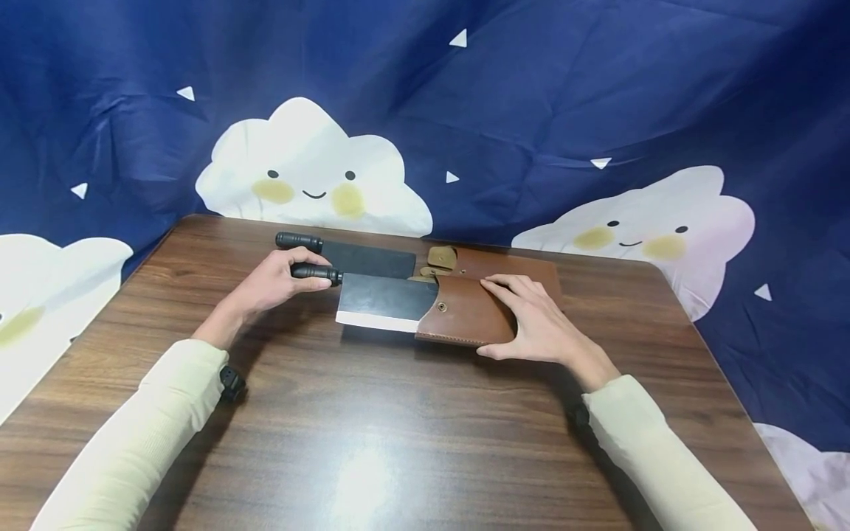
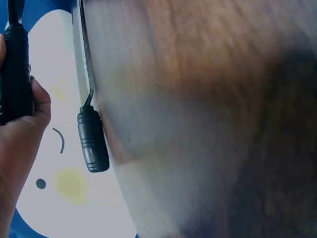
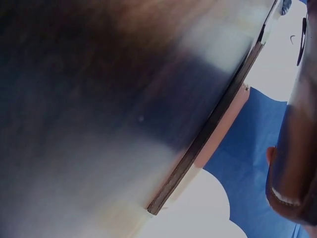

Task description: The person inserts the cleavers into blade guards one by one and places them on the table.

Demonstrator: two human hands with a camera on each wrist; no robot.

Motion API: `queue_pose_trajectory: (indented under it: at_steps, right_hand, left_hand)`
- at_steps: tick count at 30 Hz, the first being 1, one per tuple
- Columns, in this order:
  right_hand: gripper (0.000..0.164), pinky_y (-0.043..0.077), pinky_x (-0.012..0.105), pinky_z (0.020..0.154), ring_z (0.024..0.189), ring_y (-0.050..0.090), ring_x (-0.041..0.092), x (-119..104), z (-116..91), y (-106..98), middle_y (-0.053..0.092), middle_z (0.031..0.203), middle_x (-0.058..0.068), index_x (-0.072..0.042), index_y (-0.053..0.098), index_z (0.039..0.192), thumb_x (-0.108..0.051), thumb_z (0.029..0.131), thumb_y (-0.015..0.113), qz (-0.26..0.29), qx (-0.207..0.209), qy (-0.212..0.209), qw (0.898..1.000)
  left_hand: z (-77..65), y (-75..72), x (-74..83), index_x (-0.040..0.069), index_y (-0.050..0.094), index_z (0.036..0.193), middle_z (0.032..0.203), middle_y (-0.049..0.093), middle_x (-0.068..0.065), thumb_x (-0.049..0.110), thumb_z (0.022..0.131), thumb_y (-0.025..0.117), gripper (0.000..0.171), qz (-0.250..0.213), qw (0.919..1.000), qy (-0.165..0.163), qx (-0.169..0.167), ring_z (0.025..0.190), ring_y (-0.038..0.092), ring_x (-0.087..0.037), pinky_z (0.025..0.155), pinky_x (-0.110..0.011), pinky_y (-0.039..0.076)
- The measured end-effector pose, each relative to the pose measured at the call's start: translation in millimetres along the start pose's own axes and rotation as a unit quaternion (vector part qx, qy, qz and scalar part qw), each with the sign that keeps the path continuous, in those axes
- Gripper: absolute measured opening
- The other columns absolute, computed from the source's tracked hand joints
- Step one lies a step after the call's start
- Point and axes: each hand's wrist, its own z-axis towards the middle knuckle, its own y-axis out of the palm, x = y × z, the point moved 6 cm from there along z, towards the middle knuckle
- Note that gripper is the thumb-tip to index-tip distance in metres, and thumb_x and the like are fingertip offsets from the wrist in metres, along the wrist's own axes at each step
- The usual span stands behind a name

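Note:
My left hand [image 1: 275, 284] grips the ribbed black handle of a cleaver [image 1: 381, 299], thumb along its near side. The cleaver's dark blade has a bright lower edge, and its far end is inside a brown leather sheath [image 1: 468, 313]. My right hand [image 1: 538, 324] holds that sheath at its right end, fingers over the top edge and thumb at the lower one. In the left wrist view the left hand [image 2: 22, 144] wraps the black handle [image 2: 16, 74]. The right wrist view shows the held sheath [image 3: 297, 163] at its right edge, with most of the hand hidden.
Behind the held pieces, a second cleaver [image 1: 372, 259] with a black handle lies on the wooden table [image 1: 299, 442]. To its right lies another brown sheath [image 1: 524, 269] with a tan strap [image 1: 441, 257]. A blue cloth [image 1: 505, 110] with clouds hangs behind the table.

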Motion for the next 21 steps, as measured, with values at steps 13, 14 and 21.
queue_pose_trajectory:
  at_steps: [13, 14, 21]
  right_hand:
    - [0.109, 0.032, 0.052, 0.104, 0.132, 0.042, 0.031, -3.8, 4.3, 0.1, 0.048, 0.147, 0.008, -0.006, 0.050, 0.149, -0.068, 0.065, 0.084, 0.000, 0.004, -0.010, 1.000]
    - [0.109, 0.032, 0.052, 0.104, 0.132, 0.043, 0.031, -4.1, 4.5, 0.7, 0.048, 0.147, 0.009, -0.006, 0.049, 0.149, -0.068, 0.065, 0.084, 0.000, 0.004, -0.011, 1.000]
    - [0.111, 0.032, 0.052, 0.103, 0.131, 0.043, 0.030, -5.5, 5.8, 5.5, 0.047, 0.149, 0.007, -0.007, 0.048, 0.150, -0.071, 0.066, 0.082, 0.001, -0.004, -0.010, 1.000]
  left_hand:
    - [0.4, 4.4, 9.0, 0.005, 0.070, 0.121, 0.117, 0.065, -0.016, 0.023, 0.091, 0.080, 0.037, 0.002, 1.0000, 0.001, 0.002, 0.097, 0.059, -0.025, 0.079, -0.029, 0.049]
    - [0.6, 5.1, 9.0, 0.005, 0.070, 0.121, 0.117, 0.065, -0.015, 0.024, 0.091, 0.080, 0.037, 0.002, 1.0000, 0.001, 0.003, 0.097, 0.059, -0.025, 0.079, -0.029, 0.049]
    - [2.6, 9.0, 10.1, 0.005, 0.070, 0.121, 0.116, 0.066, -0.014, 0.023, 0.091, 0.080, 0.037, 0.009, 0.9999, 0.008, 0.005, 0.097, 0.060, -0.024, 0.079, -0.030, 0.049]
